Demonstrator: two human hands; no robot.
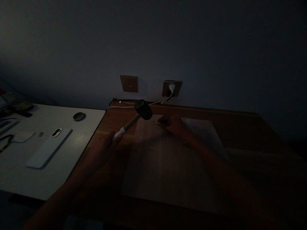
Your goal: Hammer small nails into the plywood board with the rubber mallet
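Over board (163,172), right hand (176,125) palm-down

I watched the left hand (105,147) grip a mallet (143,109) above the far left of a pale board (155,166) on the wooden desk (107,123). The right hand (174,125) was near a small shiny piece (153,122); a phone (49,149) lay leftward on a white surface (79,140).

One mallet (143,109), two hands (105,146) (175,124)
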